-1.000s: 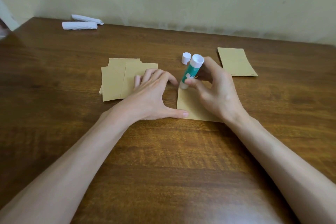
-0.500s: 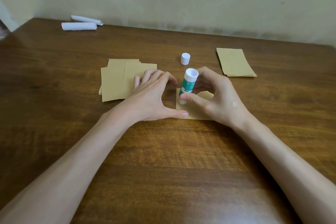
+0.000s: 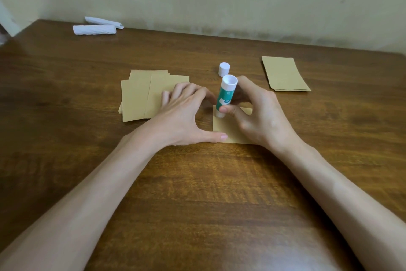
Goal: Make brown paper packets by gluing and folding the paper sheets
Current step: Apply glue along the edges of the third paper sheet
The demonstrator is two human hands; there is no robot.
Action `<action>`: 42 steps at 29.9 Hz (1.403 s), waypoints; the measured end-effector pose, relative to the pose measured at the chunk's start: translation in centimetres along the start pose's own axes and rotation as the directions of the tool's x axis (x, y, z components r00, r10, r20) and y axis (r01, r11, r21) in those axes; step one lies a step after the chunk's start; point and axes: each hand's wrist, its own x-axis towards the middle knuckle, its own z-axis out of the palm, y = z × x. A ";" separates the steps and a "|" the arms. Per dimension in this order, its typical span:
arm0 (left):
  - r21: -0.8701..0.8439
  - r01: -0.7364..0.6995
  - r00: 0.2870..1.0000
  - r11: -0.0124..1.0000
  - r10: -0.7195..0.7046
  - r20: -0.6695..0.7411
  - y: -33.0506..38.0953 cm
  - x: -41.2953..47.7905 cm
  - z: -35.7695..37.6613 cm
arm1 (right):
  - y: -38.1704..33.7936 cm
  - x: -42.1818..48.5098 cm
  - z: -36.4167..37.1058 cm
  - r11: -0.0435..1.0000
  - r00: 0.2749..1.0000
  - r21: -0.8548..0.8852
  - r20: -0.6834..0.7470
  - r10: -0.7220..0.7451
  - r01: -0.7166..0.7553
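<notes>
A brown paper sheet [image 3: 228,129] lies flat on the wooden table [image 3: 197,193] in front of me. My right hand [image 3: 261,116] grips a green and white glue stick [image 3: 225,98], held nearly upright with its lower end on the sheet's left edge. My left hand [image 3: 186,116] rests beside the sheet, thumb tip pressing its near left corner, fingers spread on the table and on a pile of brown sheets [image 3: 140,97]. The glue stick's white cap [image 3: 224,69] stands behind it.
A second stack of brown paper [image 3: 283,74] lies at the right. Two white rolled paper pieces [image 3: 94,29] lie at the far left near the wall. The table's far edge meets a pale wall.
My right hand has drawn the glue stick down the sheet's left edge toward me, then slightly back up. My left hand has stayed in place.
</notes>
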 end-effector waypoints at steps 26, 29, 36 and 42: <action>-0.007 0.020 1.000 1.000 -0.020 -0.002 0.2 0.0 -0.1 | 0.4 -0.8 -1.2 0.988 0.999 0.151 0.037 -0.028 0.022; -0.011 0.009 1.000 1.000 -0.009 0.006 0.2 0.0 -0.2 | 0.4 -0.7 -1.4 0.994 0.994 0.097 0.101 -0.052 0.042; -0.019 -0.001 1.000 1.000 0.001 0.024 -0.1 0.0 -0.1 | 0.1 -0.8 -1.5 0.999 0.997 0.037 0.076 -0.031 0.028; -0.015 0.001 1.000 1.000 0.000 0.019 -0.2 0.0 0.0 | 0.1 -0.3 -0.9 1.000 0.999 -0.013 0.019 -0.026 0.026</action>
